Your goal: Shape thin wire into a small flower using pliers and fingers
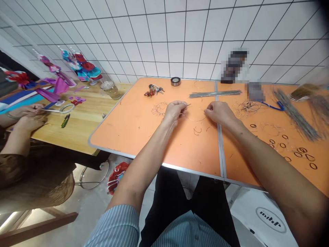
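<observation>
A thin wire [196, 120] bows in a shallow curve between my two hands, low over the orange folding table [123, 127]. My left hand [176, 111] pinches one end of it, and short wire tips stick out past the fingertips. At the other end, my right hand [218, 111] has thumb and fingers closed on the wire. Small bent wire pieces [197, 131] lie just below the hands. Beside my left hand rests a loose coil of fine wire [158, 108]. Straight wires in a bundle [215, 93] lie behind both hands.
Keys [155, 90] and a tape roll [175, 81] sit near the tiled wall. To the right lie tangled wire [248, 107], several dark rings [282, 145] and a thick wire bundle [295, 115]. A co-worker's hands [32, 116] hold ribbon at the wooden table [87, 130], near a glass jar [110, 90].
</observation>
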Demonstrator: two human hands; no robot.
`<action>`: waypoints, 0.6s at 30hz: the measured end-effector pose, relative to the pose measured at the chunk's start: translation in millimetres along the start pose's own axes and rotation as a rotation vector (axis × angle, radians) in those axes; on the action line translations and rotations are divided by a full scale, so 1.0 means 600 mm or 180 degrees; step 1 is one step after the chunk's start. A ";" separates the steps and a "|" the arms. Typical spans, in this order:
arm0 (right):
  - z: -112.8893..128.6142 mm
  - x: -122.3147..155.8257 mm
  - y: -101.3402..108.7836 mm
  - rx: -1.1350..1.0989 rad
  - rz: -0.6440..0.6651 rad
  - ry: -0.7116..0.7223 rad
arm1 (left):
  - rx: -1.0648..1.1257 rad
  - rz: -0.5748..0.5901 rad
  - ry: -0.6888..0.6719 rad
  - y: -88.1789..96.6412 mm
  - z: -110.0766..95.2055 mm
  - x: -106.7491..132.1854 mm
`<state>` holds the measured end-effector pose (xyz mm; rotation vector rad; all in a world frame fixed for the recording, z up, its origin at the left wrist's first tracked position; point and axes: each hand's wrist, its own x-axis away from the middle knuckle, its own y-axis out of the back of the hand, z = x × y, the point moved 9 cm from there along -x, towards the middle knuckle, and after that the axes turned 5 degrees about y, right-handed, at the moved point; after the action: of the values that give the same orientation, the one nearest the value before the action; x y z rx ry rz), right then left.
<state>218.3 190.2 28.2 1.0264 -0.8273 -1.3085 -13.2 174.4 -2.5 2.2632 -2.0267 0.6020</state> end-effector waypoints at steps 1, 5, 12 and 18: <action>0.002 -0.006 -0.006 0.0134 0.0065 -0.0036 | -0.0066 -0.0039 -0.0040 0.001 0.001 -0.001; 0.006 -0.021 -0.023 0.0481 0.0234 -0.0095 | -0.0673 -0.0004 -0.0313 -0.015 0.011 -0.004; 0.009 -0.021 -0.036 0.0913 0.0490 -0.0402 | -0.2289 0.0325 -0.0946 -0.057 0.019 0.006; -0.002 -0.017 -0.033 0.0645 0.0330 -0.0404 | -0.2371 0.0478 -0.0955 -0.069 0.020 0.015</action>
<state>211.3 201.0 9.8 1.0512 -1.1132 -1.2289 30.2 168.1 -1.4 1.8215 -2.0608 -0.4632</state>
